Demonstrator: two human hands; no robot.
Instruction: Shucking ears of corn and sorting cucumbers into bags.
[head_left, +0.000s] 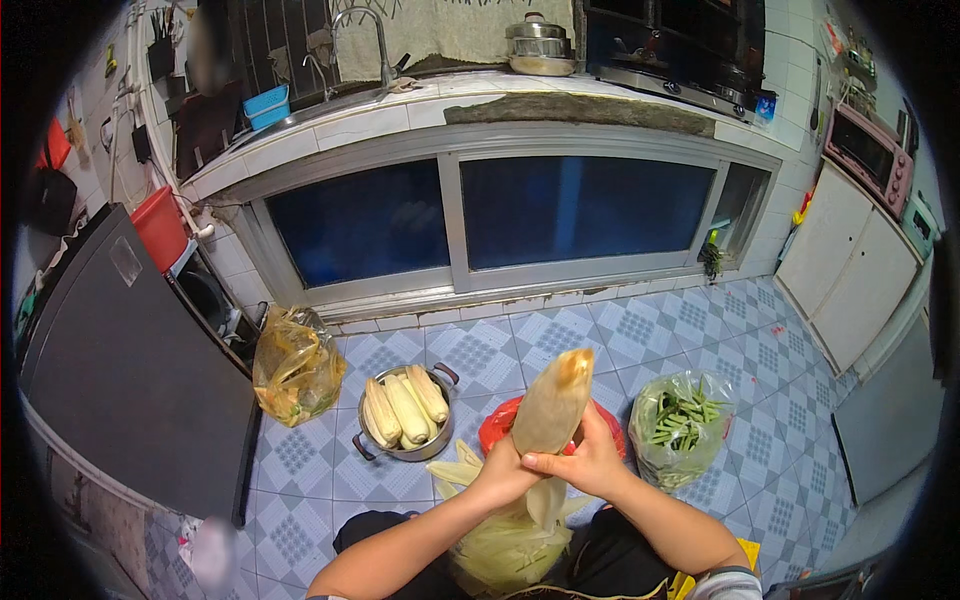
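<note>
An ear of corn in its pale husk (553, 405) stands tilted upright between my hands, its browned end pointing up. My left hand (504, 472) is closed around its lower part. My right hand (589, 457) grips it from the other side, thumb across the front. A loose husk leaf hangs beneath them, above a heap of stripped husks (510, 544) between my knees. Behind the ear lies a red plastic bag (495, 426), partly covered. To the left, a steel pot (442, 450) with two handles holds several ears of corn (405, 409).
A clear bag of cut green beans (682, 427) stands right on the tiled floor, and a yellowish plastic bag (296, 367) stands far left. A grey cabinet or appliance (142, 360) bounds the left side. Ahead run the sliding glass doors (585, 214) under the counter; a white cabinet (847, 255) stands right.
</note>
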